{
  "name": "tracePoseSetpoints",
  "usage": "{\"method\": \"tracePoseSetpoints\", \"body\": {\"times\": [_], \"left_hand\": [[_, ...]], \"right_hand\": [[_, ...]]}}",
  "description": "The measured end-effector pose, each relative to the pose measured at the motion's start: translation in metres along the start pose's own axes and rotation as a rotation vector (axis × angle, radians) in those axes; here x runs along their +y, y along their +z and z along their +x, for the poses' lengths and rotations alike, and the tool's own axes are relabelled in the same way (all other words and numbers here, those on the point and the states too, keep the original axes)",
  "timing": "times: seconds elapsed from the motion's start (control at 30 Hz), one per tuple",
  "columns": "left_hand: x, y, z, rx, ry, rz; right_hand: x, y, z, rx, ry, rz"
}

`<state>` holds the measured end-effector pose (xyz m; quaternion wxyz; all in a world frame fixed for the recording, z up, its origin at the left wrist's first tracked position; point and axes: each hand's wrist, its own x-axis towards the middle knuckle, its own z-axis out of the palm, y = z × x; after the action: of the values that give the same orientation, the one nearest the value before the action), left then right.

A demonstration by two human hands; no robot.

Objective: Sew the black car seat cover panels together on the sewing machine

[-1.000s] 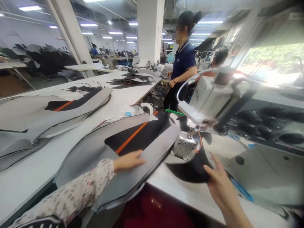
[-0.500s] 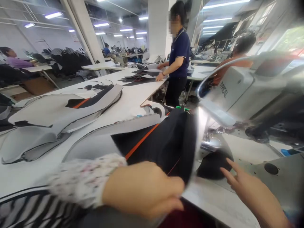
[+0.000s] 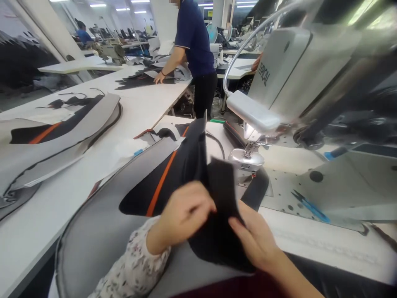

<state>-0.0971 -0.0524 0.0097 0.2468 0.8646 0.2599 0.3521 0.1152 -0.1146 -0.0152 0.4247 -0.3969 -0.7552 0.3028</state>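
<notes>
My left hand (image 3: 182, 213) is closed on the black fabric piece (image 3: 217, 190), lifting its edge off the grey, black and orange-striped panel (image 3: 102, 215) that lies on the table in front of me. From the other side my right hand (image 3: 252, 238) pinches the same black piece. Both hands meet just in front of the presser foot (image 3: 246, 157) of the white sewing machine (image 3: 288, 70). A strip of black fabric (image 3: 256, 188) trails under the foot.
More cut panels (image 3: 56, 132) lie on the long white table (image 3: 139, 103) to the left. A person in a dark blue shirt (image 3: 194, 37) handles pieces at the table's far end. Blue snips (image 3: 308, 207) rest on the machine bed to the right.
My view dropped and came closer to the machine. My right hand left the machine bed and joined the left on the black piece, which is now raised and folded between them.
</notes>
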Motion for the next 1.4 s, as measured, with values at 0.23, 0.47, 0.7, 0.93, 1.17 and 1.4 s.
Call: {"method": "tracePoseSetpoints", "body": {"times": [0.23,0.47,0.7,0.93,1.17,1.4], "left_hand": [[-0.022,0.062,0.094,0.147,0.203,-0.001],[-0.043,0.078,0.098,0.242,0.247,0.152],[-0.043,0.067,0.099,0.2,0.19,0.167],[-0.043,0.066,0.098,0.176,0.187,0.146],[-0.042,0.066,0.099,0.187,0.177,0.127],[-0.045,0.063,0.103,0.188,0.236,0.158]], "right_hand": [[0.033,-0.009,-0.068,0.84,0.863,0.747],[0.044,-0.012,-0.028,0.938,0.97,1.074],[0.049,-0.003,-0.027,0.889,0.821,1.039],[0.05,-0.004,-0.037,0.936,0.786,1.106],[0.044,-0.003,-0.025,0.977,0.829,1.115],[0.04,-0.007,-0.018,1.015,0.847,1.043]]}}
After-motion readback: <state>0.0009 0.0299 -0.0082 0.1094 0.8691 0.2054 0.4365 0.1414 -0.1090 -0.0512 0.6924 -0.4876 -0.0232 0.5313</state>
